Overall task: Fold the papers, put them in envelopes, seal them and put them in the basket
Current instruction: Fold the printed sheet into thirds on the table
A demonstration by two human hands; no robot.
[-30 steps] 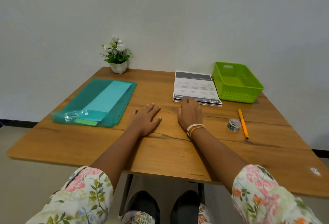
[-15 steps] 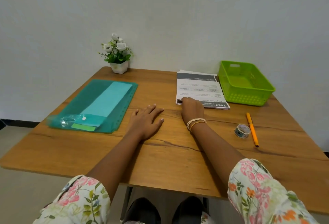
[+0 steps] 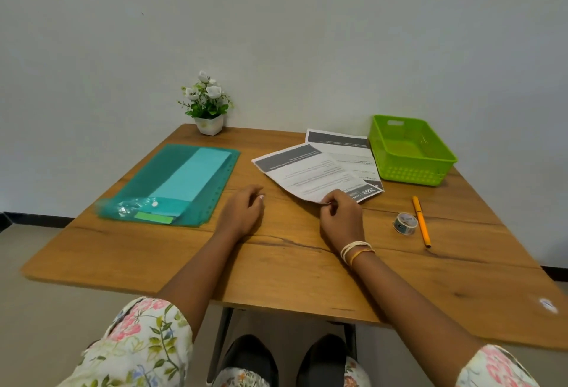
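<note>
My right hand (image 3: 341, 217) pinches the near corner of a printed sheet of paper (image 3: 307, 174) and holds it turned at an angle over the rest of the paper stack (image 3: 347, 150). My left hand (image 3: 242, 208) rests on the wooden table (image 3: 276, 263) with its fingers loosely curled, holding nothing. A teal plastic folder (image 3: 172, 183) with light turquoise envelopes inside lies at the left. The green basket (image 3: 412, 150) stands at the far right, with nothing visible in it.
A roll of tape (image 3: 405, 223) and an orange pen (image 3: 421, 220) lie right of my right hand. A small white pot of flowers (image 3: 207, 107) stands at the table's far edge against the wall.
My right hand has taken hold of the top sheet's corner and swung the sheet left off the stack. My left hand's fingers have curled in. The camera has shifted.
</note>
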